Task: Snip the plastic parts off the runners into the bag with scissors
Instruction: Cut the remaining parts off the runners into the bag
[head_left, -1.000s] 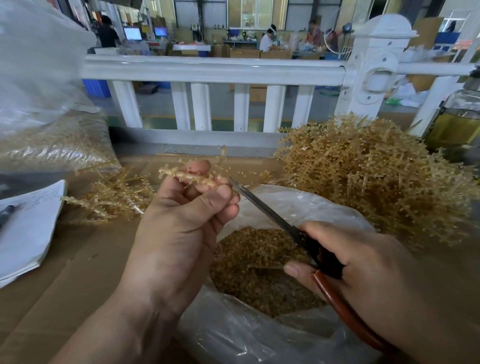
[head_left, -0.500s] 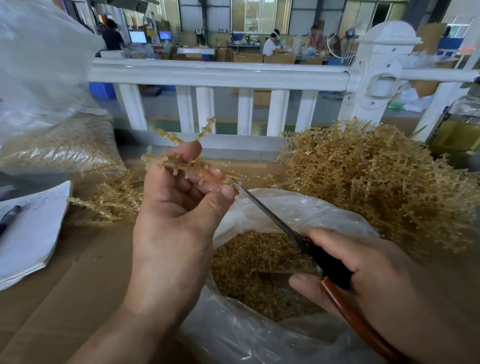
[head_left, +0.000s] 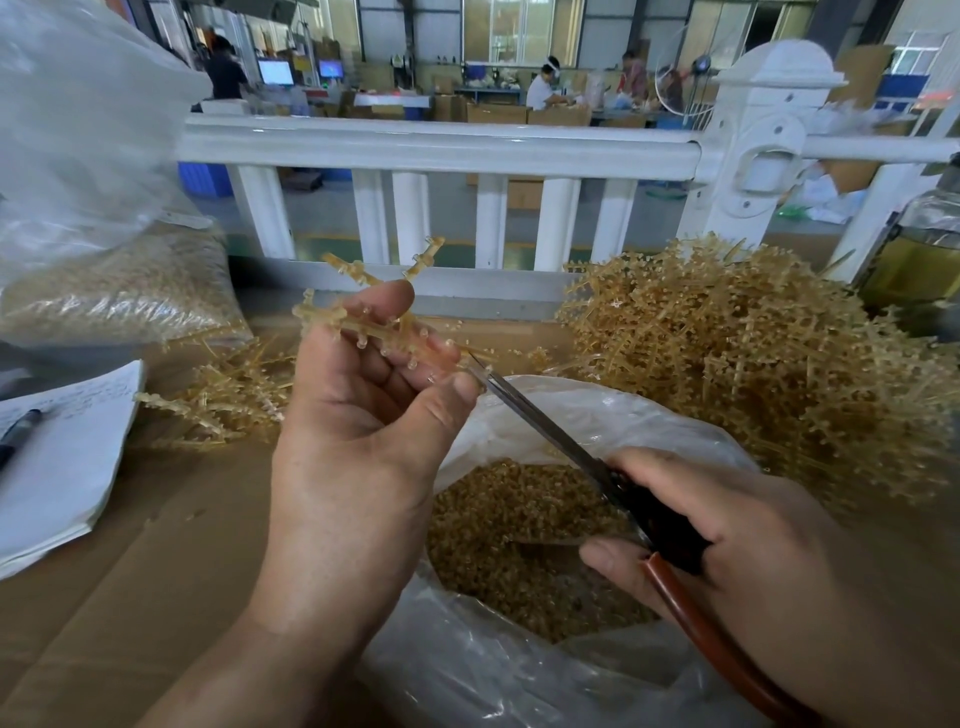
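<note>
The left hand (head_left: 363, 431) holds one runner (head_left: 358, 325) up over the open bag (head_left: 597, 410), its fingers (head_left: 387, 304) curled round the stem and the thumb lying alongside. The right hand (head_left: 737, 551) is clenched round the handles of the scissors (head_left: 540, 426), whose blade tips touch the runner's near end; whether the blades are parted I cannot tell.

The runner looks light and thin, a stiff amber plastic stem with small nubs along it. I'd guess it is a bit springy, likely to flick when cut. Best held by the bare stem, close behind the cut, so the snipped bit drops straight down. The cut parts (head_left: 509, 530) already fill the bag's bottom.

The bench (head_left: 130, 597) is covered in brown cardboard. A big tangled pile of runners (head_left: 753, 364) sits to the right, a smaller heap (head_left: 228, 395) to the left, with a notepad (head_left: 57, 457) and pen (head_left: 18, 431) beside it. A second filled bag (head_left: 119, 291) stands far left. Beyond a white railing (head_left: 436, 145) is a workshop floor with people at tables.
</note>
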